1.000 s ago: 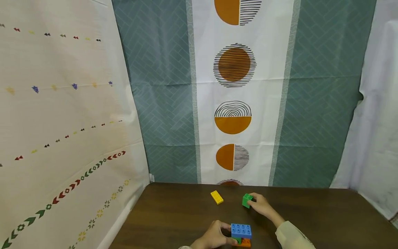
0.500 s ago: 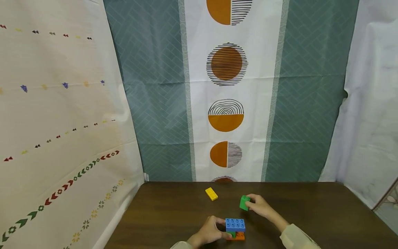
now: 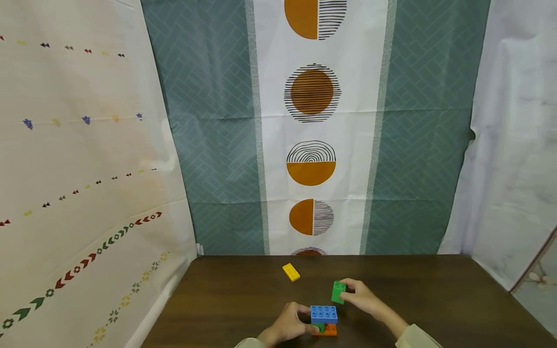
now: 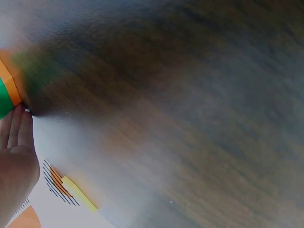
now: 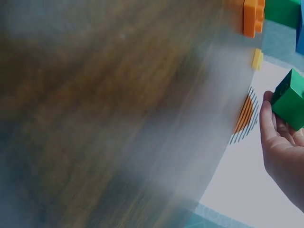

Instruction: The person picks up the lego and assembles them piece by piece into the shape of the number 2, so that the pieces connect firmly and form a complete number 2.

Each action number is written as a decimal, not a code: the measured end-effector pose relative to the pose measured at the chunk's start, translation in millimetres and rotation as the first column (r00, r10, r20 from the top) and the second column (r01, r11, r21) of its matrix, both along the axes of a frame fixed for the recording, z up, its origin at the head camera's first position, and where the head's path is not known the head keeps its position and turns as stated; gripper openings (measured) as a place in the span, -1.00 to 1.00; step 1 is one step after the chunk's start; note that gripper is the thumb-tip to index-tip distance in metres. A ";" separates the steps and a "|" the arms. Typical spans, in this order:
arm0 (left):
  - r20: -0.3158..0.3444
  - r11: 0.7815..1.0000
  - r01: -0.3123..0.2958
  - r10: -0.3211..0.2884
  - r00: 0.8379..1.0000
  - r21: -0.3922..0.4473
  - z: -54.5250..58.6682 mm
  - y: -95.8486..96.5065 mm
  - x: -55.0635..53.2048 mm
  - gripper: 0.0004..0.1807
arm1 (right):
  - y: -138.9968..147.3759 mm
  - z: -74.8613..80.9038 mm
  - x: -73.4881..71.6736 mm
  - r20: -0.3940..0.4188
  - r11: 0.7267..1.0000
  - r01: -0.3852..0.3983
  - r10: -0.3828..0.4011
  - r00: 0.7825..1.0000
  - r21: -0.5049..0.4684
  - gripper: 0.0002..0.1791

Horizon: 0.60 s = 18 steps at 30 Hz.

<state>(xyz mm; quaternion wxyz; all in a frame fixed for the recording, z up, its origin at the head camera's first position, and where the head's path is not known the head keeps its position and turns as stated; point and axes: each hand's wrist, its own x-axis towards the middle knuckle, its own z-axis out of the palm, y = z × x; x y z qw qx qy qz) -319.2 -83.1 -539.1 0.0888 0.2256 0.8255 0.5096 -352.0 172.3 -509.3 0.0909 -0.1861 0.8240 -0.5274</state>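
Note:
In the head view my left hand (image 3: 287, 323) grips a small stack of toy bricks by its left side. A blue brick (image 3: 324, 313) forms the top, overhanging a green brick (image 3: 320, 327), and an orange brick (image 3: 331, 330) lies at the bottom on the table. Just beyond the stack, to its right, my right hand (image 3: 360, 297) pinches a tall green block (image 3: 338, 292) between thumb and fingers. The right wrist view shows this green block (image 5: 289, 100) raised above the table, apart from the stack's orange brick (image 5: 253, 18).
A flat yellow brick (image 3: 291, 272) lies farther back on the dark wooden table (image 3: 226, 290). Behind the table's back edge hangs a green and white patterned cloth (image 3: 313, 183), with pale cloth at both sides.
My right hand has brought the tall green block up off its place and nearer to the stack. My left hand keeps its grip there. The head view has shifted slightly.

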 end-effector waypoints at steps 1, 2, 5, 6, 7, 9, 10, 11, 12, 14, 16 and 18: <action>0.002 1.000 -0.001 0.001 1.000 -0.002 -0.4 -0.4 -0.2 -0.76 | -1.2 1.1 2.0 0.005 1.000 -0.010 0.010 1.000 -0.002 -0.49; 0.001 1.000 -0.003 0.003 1.000 -0.006 -0.7 -0.8 -0.4 -0.75 | -2.5 2.4 4.0 0.009 1.000 -0.024 0.024 1.000 -0.010 -0.49; 0.002 1.000 0.003 -0.003 1.000 -0.018 -1.5 -1.8 -1.0 -0.74 | -6.5 5.0 9.6 0.023 0.999 -0.041 0.042 0.999 -0.026 -0.50; 0.001 1.000 0.005 -0.005 1.000 -0.022 -1.6 -2.5 -1.1 -0.73 | -7.9 5.4 11.0 0.026 0.999 -0.043 0.044 0.999 -0.033 -0.51; 0.001 1.000 0.008 -0.008 1.000 -0.024 -1.4 -3.3 -1.6 -0.73 | -9.3 6.0 11.6 0.027 0.998 -0.044 0.045 0.999 -0.037 -0.50; 0.000 1.000 0.012 -0.012 1.000 -0.028 -1.1 -5.0 -2.2 -0.73 | -11.5 7.1 13.2 0.034 0.998 -0.041 0.042 0.999 -0.040 -0.49; 0.003 0.999 0.015 -0.015 1.000 -0.028 -0.9 -5.6 -2.4 -0.73 | -12.1 7.7 14.0 0.032 0.998 -0.041 0.042 0.999 -0.043 -0.49; 0.006 0.999 0.016 -0.016 1.000 -0.031 -0.9 -5.9 -2.2 -0.73 | -12.3 8.4 14.9 0.035 0.998 -0.043 0.045 0.998 -0.045 -0.49; 0.011 0.999 0.016 -0.015 1.000 -0.032 -0.8 -5.9 -2.0 -0.73 | -12.3 9.1 16.1 0.037 0.998 -0.046 0.048 0.998 -0.044 -0.49; 0.017 0.999 0.014 -0.014 1.000 -0.032 -0.9 -5.4 -1.6 -0.74 | -11.8 10.8 18.5 0.043 0.997 -0.062 0.064 0.997 -0.048 -0.48; 0.027 1.000 0.014 -0.013 1.000 -0.027 -0.9 -4.6 -1.4 -0.74 | -11.5 12.3 20.6 0.043 0.996 -0.077 0.079 0.996 -0.045 -0.47; 0.029 1.000 0.013 -0.012 1.000 -0.020 -0.9 -3.7 -1.5 -0.74 | -11.5 13.8 22.4 0.037 0.995 -0.093 0.094 0.995 -0.044 -0.47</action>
